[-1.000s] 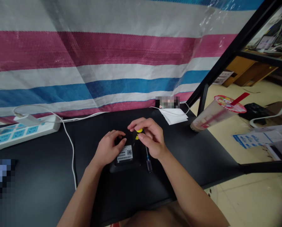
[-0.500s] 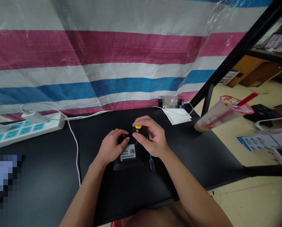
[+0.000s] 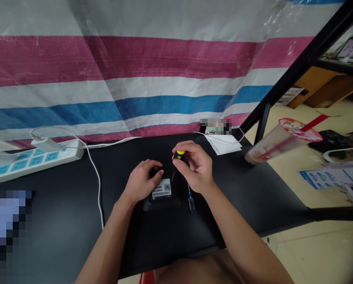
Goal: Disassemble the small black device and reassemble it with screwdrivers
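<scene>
My right hand (image 3: 197,165) pinches a small screwdriver (image 3: 179,155) with a black handle and yellow cap. Its thin shaft slants down, the tip just off the upper right of the label on a black device (image 3: 157,204). That device lies on the table, with a white barcode label (image 3: 162,188) facing up. Curved around the device's left side, my left hand (image 3: 142,179) steadies it, thumb beside the label; its far fingertips are partly hidden against the dark surface. Right of the device lies a second screwdriver (image 3: 191,204) with a dark, see-through handle and blue collar.
At the left are a white power strip (image 3: 72,153) with plugs, a white cable (image 3: 98,185) and a blurred-out screen (image 3: 7,221). White papers (image 3: 223,144) and a phone (image 3: 216,128) lie at the back. A tilted drink cup (image 3: 271,144) stands near the table's right edge.
My right hand has shifted slightly up and right with the screwdriver, and its shaft now shows beside the device. My left hand stays at the device. The whole view has shifted a little.
</scene>
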`<state>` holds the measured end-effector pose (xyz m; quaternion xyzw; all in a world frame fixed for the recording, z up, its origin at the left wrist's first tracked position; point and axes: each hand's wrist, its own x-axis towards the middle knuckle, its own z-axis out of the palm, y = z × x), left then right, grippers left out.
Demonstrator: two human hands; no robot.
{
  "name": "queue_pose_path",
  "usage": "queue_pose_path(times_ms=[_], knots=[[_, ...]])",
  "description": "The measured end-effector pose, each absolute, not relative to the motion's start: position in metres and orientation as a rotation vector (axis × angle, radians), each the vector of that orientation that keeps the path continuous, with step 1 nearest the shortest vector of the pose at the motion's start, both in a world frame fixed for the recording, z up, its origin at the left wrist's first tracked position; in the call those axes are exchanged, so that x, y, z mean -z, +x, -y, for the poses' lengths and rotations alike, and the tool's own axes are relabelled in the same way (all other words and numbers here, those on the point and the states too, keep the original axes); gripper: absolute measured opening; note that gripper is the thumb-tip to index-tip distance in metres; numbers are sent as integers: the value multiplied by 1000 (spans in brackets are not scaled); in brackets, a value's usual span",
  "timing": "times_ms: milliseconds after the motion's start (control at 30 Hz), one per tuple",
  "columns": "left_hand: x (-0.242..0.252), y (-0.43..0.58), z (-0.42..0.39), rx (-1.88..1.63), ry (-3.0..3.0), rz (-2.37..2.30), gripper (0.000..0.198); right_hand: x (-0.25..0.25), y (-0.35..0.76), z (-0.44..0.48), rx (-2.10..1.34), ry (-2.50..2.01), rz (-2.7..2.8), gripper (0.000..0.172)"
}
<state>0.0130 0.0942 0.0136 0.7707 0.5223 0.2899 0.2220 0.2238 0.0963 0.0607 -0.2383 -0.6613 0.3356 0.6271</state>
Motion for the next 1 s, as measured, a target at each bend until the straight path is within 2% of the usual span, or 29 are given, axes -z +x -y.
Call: queue_pose_path(times_ms=[367,533,733,1000], knots=[[-12,13,-94,-804,2118,-1451,22,-60,223,-99,-768,-570,1401,26],[-19,12,-92,-922,2131,-1422,22,-60,222,-103,-716,-626,1253,26],[-30,13,-85,-1037,2157,-1211,19,-55,224,-116,-687,-650,1080,30],[-23,18,-86,-1044,2171,-1184,16,-48,224,-125,-784,-678,927,37]])
